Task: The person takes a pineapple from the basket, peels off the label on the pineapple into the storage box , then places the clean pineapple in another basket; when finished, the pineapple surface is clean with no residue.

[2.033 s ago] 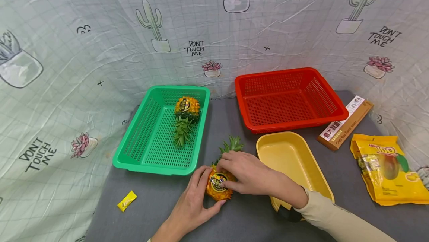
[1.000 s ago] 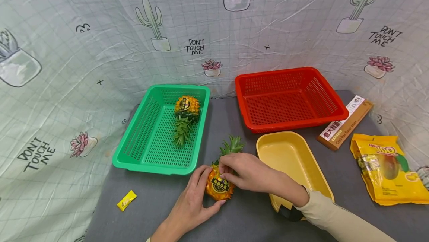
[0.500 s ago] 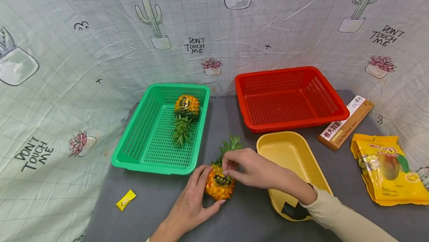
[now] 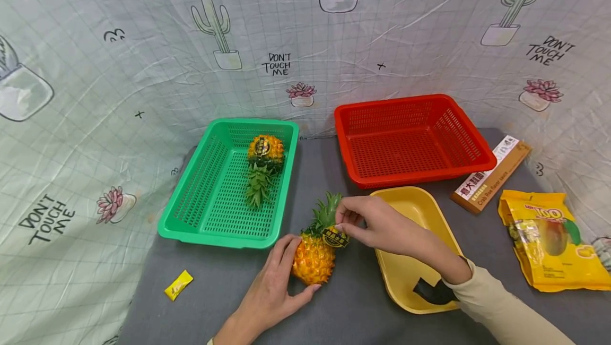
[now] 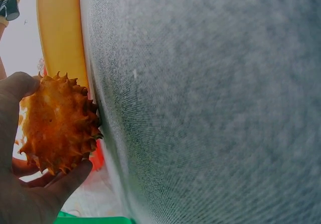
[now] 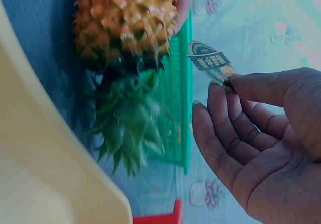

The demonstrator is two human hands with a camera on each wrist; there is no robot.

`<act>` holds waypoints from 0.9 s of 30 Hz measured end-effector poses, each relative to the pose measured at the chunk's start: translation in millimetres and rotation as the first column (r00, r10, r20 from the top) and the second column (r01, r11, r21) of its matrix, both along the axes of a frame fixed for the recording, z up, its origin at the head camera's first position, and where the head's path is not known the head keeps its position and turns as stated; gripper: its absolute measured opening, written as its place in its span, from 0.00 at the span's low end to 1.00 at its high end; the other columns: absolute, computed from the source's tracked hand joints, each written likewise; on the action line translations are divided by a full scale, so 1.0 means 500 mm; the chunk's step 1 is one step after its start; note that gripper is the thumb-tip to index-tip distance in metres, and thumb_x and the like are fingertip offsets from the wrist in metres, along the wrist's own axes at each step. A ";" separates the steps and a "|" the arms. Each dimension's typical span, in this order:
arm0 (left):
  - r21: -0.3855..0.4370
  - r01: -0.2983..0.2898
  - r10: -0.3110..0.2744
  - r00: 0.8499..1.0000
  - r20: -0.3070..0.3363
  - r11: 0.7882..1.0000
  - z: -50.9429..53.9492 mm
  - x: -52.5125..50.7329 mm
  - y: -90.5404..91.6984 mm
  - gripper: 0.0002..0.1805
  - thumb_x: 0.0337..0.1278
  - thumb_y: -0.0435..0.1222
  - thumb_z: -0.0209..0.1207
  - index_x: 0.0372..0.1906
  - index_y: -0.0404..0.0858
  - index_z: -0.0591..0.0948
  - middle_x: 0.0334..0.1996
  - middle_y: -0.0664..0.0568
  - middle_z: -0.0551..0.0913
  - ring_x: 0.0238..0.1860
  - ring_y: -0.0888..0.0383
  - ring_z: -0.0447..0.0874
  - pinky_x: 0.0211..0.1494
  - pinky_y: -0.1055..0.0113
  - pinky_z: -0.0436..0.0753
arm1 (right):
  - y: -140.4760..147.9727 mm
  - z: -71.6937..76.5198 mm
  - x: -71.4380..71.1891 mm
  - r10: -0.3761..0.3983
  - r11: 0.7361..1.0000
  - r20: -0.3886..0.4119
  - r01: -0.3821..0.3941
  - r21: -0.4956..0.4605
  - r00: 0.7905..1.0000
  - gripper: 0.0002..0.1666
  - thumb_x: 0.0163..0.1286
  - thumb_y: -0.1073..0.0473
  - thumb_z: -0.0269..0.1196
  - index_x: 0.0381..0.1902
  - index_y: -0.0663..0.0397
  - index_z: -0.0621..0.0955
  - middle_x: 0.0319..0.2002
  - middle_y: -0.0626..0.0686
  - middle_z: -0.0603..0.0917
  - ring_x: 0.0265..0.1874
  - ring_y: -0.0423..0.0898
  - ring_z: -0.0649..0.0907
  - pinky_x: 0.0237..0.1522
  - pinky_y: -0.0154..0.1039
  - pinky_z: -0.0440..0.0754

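A small orange pineapple (image 4: 312, 262) with a green crown lies on the grey table, its crown pointing away. My left hand (image 4: 272, 286) grips it from the left, fingers and thumb curled around its body. In the left wrist view the spiky skin of the pineapple (image 5: 60, 126) sits between thumb and fingers. Between thumb and fingertips my right hand (image 4: 382, 223) pinches a black and gold sticker (image 4: 335, 236), held above the fruit near its crown. The right wrist view shows the sticker (image 6: 210, 62) apart from the pineapple (image 6: 125, 25).
A green basket (image 4: 219, 239) holds another pineapple (image 4: 265, 148) with its sticker on. Behind stands a red basket (image 4: 391, 179). A yellow tray (image 4: 406, 270) with a black piece (image 4: 433, 291) lies under the right forearm. Around are a long box (image 4: 491, 175), a yellow bag (image 4: 553, 244) and a small yellow packet (image 4: 179, 285).
My right hand has peeled the sticker off the pineapple and drawn it up and to the right. The left hand has kept its hold on the fruit.
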State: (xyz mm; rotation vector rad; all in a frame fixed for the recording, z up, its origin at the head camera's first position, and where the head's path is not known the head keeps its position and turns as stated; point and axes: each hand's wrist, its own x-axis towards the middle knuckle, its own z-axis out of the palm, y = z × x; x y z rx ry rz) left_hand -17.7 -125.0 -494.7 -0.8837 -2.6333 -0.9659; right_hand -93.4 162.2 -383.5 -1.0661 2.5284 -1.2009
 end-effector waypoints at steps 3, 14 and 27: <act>-0.006 -0.005 0.005 1.000 -0.002 1.000 -0.001 0.001 0.000 0.51 0.55 0.52 0.78 0.78 0.39 0.67 0.71 0.46 0.67 0.63 0.52 0.75 0.56 0.54 0.85 | 0.019 0.000 -0.001 -0.033 0.999 -0.002 0.033 0.006 0.999 0.06 0.75 0.66 0.69 0.39 0.48 0.83 0.34 0.41 0.84 0.33 0.37 0.83 0.39 0.38 0.86; -0.012 -0.010 0.010 1.000 0.009 1.000 -0.001 0.003 0.001 0.49 0.56 0.53 0.77 0.77 0.39 0.67 0.71 0.46 0.67 0.64 0.53 0.75 0.57 0.56 0.85 | 0.083 -0.015 -0.012 -0.118 0.992 -0.003 0.118 0.032 0.993 0.08 0.73 0.66 0.70 0.39 0.47 0.83 0.34 0.43 0.85 0.34 0.38 0.84 0.40 0.39 0.85; -0.015 -0.007 0.007 1.000 -0.002 1.000 -0.002 0.001 0.000 0.49 0.55 0.52 0.78 0.77 0.38 0.67 0.72 0.45 0.66 0.64 0.51 0.75 0.56 0.54 0.85 | 0.153 -0.034 -0.024 -0.245 0.968 0.043 0.242 0.063 0.968 0.07 0.71 0.67 0.72 0.39 0.51 0.84 0.33 0.44 0.84 0.32 0.41 0.83 0.36 0.38 0.84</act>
